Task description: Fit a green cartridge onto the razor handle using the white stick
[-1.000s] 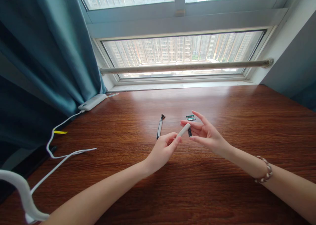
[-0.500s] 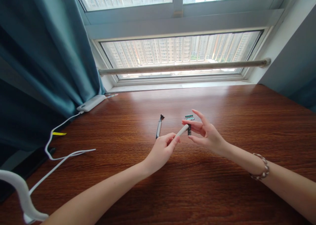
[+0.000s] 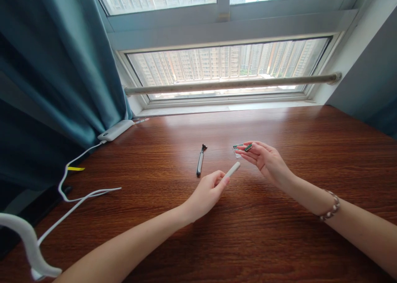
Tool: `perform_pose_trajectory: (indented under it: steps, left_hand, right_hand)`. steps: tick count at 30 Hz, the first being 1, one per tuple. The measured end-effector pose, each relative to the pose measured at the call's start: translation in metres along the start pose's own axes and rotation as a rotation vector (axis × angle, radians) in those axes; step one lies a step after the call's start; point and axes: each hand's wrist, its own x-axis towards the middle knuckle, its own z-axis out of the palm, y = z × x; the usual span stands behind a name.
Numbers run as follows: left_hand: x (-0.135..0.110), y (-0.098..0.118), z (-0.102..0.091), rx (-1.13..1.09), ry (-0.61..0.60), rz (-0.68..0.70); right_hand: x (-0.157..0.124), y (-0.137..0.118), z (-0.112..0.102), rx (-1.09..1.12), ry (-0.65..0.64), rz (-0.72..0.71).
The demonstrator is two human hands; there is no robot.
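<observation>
Clasped in your left hand (image 3: 208, 195) is a pale stick (image 3: 233, 169); your right hand (image 3: 270, 161) pinches a small green-edged piece (image 3: 248, 147) over the table (image 3: 155, 159).

A brown-and-pale linked bracelet (image 3: 335, 207) was worn above the right hand (image 3: 270, 161). The left arm (image 3: 139, 239) was uncovered.

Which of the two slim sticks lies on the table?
The grey-and-black handle with the black tip; the white stick is held in the left hand.

Two hands (image 3: 205, 194) (image 3: 270, 162), one stick (image 3: 233, 169), one razor handle (image 3: 200, 163)
</observation>
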Motion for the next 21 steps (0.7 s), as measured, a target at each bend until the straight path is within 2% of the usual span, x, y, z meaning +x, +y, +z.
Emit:
perform_pose_trajectory:
  steps: [3,9,16,19,21]
  left_hand:
    - [0.001,-0.005,0.001,-0.064,0.038,-0.033]
    - [0.006,-0.013,0.001,-0.153,0.008,-0.076]
    - [0.009,-0.016,0.001,-0.193,-0.042,-0.127]
    - [0.009,-0.016,-0.001,-0.072,-0.029,-0.122]
    - [0.009,-0.017,-0.004,0.083,0.025,-0.071]
  right_hand:
    - [0.004,0.002,-0.007,0.036,0.092,0.099]
    - [0.007,0.005,-0.012,-0.008,0.206,0.210]
    - [0.010,0.007,-0.014,-0.040,0.169,0.254]
    - [0.012,0.008,-0.017,-0.028,0.112,0.259]
    - [0.013,0.009,-0.017,-0.018,0.074,0.264]
